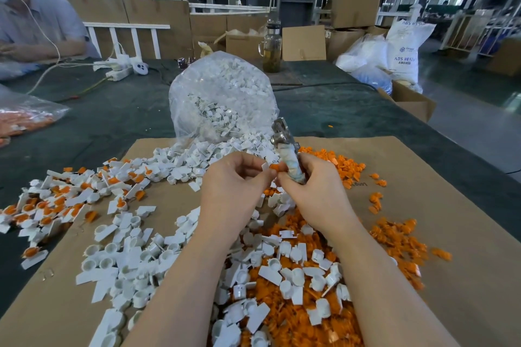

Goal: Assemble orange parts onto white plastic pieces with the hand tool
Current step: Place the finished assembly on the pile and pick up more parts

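My left hand [235, 183] pinches a small white plastic piece [265, 166] with an orange part [274, 167] at its tip, held above the cardboard sheet. My right hand [313, 189] grips the hand tool [287, 149], a metal head on a tape-wrapped handle standing upright, and its fingertips meet the orange part. Loose white pieces [135, 259] and loose orange parts [394, 236] lie heaped under both forearms. Assembled white-and-orange pieces [53, 205] lie in a spread at the left.
A brown cardboard sheet [451, 205] covers the dark green table. A clear bag of white pieces [222, 93] stands behind my hands. Another bag with orange parts [25, 118] lies far left. A person sits at the back left; a glass jar [272, 48] stands behind.
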Action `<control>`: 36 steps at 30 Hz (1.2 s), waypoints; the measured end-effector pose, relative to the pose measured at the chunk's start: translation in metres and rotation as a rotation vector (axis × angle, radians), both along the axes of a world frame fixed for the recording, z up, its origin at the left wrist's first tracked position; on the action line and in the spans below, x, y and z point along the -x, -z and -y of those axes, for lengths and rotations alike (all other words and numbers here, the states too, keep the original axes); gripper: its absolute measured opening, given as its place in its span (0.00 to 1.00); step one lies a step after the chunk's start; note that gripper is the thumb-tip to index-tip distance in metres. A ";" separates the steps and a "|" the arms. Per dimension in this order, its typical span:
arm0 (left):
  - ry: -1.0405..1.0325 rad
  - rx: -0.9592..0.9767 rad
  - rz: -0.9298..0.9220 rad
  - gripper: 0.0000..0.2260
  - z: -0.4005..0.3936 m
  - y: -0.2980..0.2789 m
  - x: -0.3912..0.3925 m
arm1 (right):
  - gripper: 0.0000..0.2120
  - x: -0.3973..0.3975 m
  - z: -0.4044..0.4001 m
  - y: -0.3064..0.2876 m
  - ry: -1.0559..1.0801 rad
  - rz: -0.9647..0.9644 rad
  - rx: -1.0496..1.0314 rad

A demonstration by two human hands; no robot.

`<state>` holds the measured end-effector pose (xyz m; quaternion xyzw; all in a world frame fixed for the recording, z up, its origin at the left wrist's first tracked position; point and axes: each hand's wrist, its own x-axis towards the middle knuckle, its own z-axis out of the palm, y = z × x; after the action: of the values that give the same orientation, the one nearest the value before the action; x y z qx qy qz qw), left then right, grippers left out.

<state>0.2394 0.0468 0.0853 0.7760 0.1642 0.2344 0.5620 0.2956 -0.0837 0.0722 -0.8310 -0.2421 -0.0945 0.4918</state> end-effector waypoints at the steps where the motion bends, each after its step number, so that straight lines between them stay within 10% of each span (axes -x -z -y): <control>1: 0.001 -0.005 0.003 0.04 0.000 0.000 0.000 | 0.04 0.000 0.000 0.000 -0.001 -0.009 -0.012; 36: 0.137 0.376 0.271 0.05 -0.018 -0.002 0.001 | 0.13 0.005 0.005 -0.008 -0.323 -0.087 0.141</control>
<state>0.2387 0.0648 0.0871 0.6286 0.0751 0.2631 0.7280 0.2904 -0.0889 0.0801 -0.8172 -0.3567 0.0391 0.4510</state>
